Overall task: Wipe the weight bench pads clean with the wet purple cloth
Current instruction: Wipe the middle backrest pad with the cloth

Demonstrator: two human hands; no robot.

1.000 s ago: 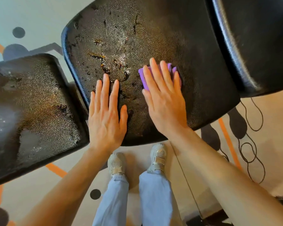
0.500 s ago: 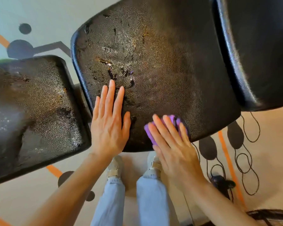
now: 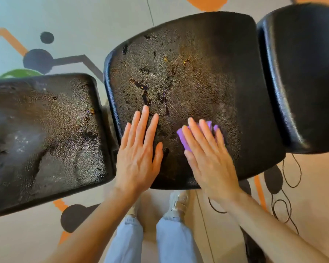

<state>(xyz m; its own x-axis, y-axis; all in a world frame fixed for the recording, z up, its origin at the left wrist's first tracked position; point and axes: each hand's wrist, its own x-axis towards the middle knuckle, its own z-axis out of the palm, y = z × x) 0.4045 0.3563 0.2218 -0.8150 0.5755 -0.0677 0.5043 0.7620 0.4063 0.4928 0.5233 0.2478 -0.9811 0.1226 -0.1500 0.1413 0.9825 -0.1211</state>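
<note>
Three black weight bench pads lie side by side. The middle pad (image 3: pixel 207 63) is worn and streaked with wet marks. My right hand (image 3: pixel 207 158) presses flat on the purple cloth (image 3: pixel 183 139) on that pad's near right part; only the cloth's edges show past my fingers. To its left, my left hand (image 3: pixel 139 154) rests flat on the same pad, fingers spread, holding nothing. The left pad (image 3: pixel 46 130) shows wet patches and scuffs. The right pad (image 3: pixel 302 73) looks smooth and glossy.
Below the pads is a pale floor with orange and dark grey shapes. A thin black cable (image 3: pixel 292 177) loops on the floor at the right. A green object (image 3: pixel 19 73) peeks out behind the left pad. My legs and shoes (image 3: pixel 179 202) stand under the middle pad's near edge.
My right hand drew the cloth down to the pad's near edge, then slid it back up a little. The left hand stayed in place. The view shifted, showing more of the pads.
</note>
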